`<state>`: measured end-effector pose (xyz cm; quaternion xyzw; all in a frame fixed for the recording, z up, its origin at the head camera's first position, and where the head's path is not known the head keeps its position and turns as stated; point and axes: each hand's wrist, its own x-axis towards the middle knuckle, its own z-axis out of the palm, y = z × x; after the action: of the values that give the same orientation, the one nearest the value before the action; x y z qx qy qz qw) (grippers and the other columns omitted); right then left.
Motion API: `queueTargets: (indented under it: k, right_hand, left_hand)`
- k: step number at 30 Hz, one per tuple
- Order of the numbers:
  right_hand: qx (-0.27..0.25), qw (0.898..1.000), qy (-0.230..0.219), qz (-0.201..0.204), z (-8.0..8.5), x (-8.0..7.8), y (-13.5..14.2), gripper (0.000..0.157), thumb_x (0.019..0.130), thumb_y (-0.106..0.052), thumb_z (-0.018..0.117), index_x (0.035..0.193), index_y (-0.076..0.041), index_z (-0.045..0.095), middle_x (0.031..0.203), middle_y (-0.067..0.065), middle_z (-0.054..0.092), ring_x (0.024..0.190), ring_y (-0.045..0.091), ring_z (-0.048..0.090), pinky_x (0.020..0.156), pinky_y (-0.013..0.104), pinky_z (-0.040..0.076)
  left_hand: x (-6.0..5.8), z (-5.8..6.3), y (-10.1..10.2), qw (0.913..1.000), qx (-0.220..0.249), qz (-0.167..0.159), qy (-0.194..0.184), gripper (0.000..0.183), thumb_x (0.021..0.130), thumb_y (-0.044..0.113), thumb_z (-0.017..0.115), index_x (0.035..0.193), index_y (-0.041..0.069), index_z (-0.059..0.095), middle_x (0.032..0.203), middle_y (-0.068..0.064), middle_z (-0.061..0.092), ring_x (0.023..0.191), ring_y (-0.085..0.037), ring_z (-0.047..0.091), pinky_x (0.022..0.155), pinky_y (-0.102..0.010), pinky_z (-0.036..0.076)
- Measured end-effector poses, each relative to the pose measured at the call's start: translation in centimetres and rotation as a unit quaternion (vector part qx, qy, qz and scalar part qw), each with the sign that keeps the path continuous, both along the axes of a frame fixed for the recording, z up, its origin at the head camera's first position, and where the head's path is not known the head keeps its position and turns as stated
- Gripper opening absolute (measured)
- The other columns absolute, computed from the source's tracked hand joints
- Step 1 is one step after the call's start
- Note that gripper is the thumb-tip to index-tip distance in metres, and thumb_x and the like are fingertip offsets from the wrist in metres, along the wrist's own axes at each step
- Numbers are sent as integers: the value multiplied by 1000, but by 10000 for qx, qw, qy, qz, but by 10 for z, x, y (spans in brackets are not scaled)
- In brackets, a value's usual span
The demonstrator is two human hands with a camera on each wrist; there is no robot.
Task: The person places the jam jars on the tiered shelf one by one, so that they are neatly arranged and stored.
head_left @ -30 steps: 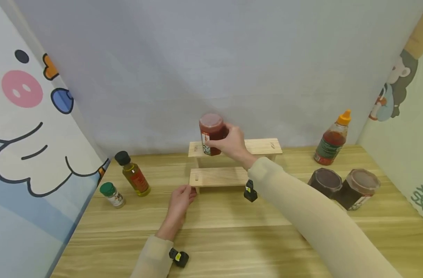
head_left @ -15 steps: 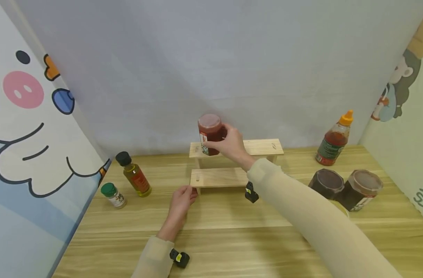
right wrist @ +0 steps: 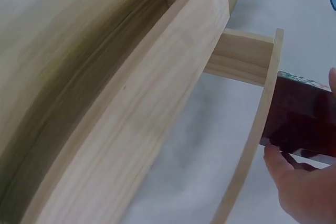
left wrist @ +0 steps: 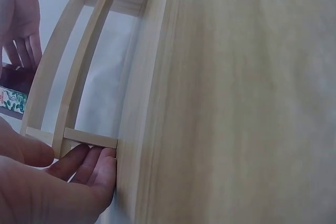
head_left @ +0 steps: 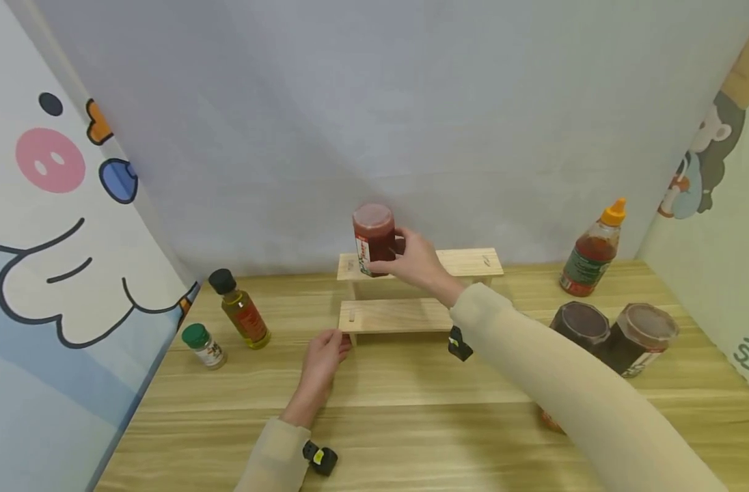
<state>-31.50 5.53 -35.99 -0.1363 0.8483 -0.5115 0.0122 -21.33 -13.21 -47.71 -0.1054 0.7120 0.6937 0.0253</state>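
Note:
A jar of dark red sauce (head_left: 377,232) with a pale lid and a white-red label stands upright at the left end of the upper step of a wooden two-step rack (head_left: 405,316). My right hand (head_left: 420,260) holds it loosely from the right, thumb across the lower label and fingers behind. In the right wrist view, fingers (right wrist: 275,161) lie at the jar's lower edge, and part of the hand is cut off. At the lower step's left end, my left hand (head_left: 322,355) grips the rack, thumb (left wrist: 34,150) near the step and fingers bent against its leg.
To the left stand an oil bottle (head_left: 247,314) and a small green-capped spice jar (head_left: 207,348). On the right are a sauce bottle with an orange nozzle (head_left: 590,256) and two dark jars (head_left: 642,338). My right forearm partly covers another item. A wall rises behind the rack.
My right hand has shifted slightly right and its thumb has slid lower on the jar, which stays at nearly the same spot. My left hand keeps its place on the rack.

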Motion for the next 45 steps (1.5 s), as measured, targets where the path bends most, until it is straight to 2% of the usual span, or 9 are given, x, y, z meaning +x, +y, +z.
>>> queueTargets:
  k: [6,15,23,27,32,37,40,45]
  right_hand:
    - [389,9990,-96,204,11,20,16,89,77,-38,80,144,0,35,134,18,51,119,27,52,94,39,47]
    - [194,9967,483,619,30,51,46,79,80,-33,79,142,-1,41,134,14,52,119,26,53,95,33,47]
    - [68,9941,561,927,37,68,74,73,82,-29,77,140,-1,43,133,15,52,117,28,53,95,38,47]
    - [518,9916,573,1034,41,79,95,69,85,-30,74,139,0,43,136,18,49,122,31,49,96,43,46]
    - [1276,9864,588,849,46,98,127,71,87,-38,70,141,-1,42,140,17,45,126,33,44,101,47,40]
    - [1609,9820,843,513,50,108,155,69,87,-36,71,140,-1,44,137,18,49,123,35,47,98,48,43]
    - [1706,9809,851,398,50,114,171,68,88,-33,71,140,1,43,136,21,48,122,38,46,97,51,42]
    - [1690,9834,597,294,51,126,197,68,90,-30,68,142,3,38,139,24,43,124,43,42,99,56,38]
  left_hand:
    - [1,-4,-1,10000,-14,-2,-4,40,104,14,36,128,-16,45,122,-30,53,113,-38,52,99,-43,44]
    - [-3,-3,-5,10000,-15,45,-18,40,104,15,35,128,-16,46,122,-29,53,114,-37,52,99,-42,43]
    - [-4,0,-8,10000,-11,49,-30,41,104,15,35,130,-16,44,124,-30,51,116,-38,51,100,-42,43]
    - [0,-1,-7,10000,-40,47,-57,41,104,14,36,130,-16,44,124,-31,51,116,-39,51,99,-43,43]
    - [4,-3,-6,9999,-85,43,-65,40,103,14,37,129,-16,46,123,-30,52,114,-39,51,98,-42,44]
    - [1,-3,-4,10000,-65,21,12,40,103,14,37,128,-17,46,122,-30,53,113,-38,52,98,-42,44]
    - [-1,-3,-3,10000,-43,25,12,40,103,13,37,127,-17,47,121,-30,54,113,-38,53,97,-42,45]
    - [-2,-2,-1,10000,-38,4,14,39,103,13,36,127,-17,47,120,-29,54,112,-37,53,97,-42,45]
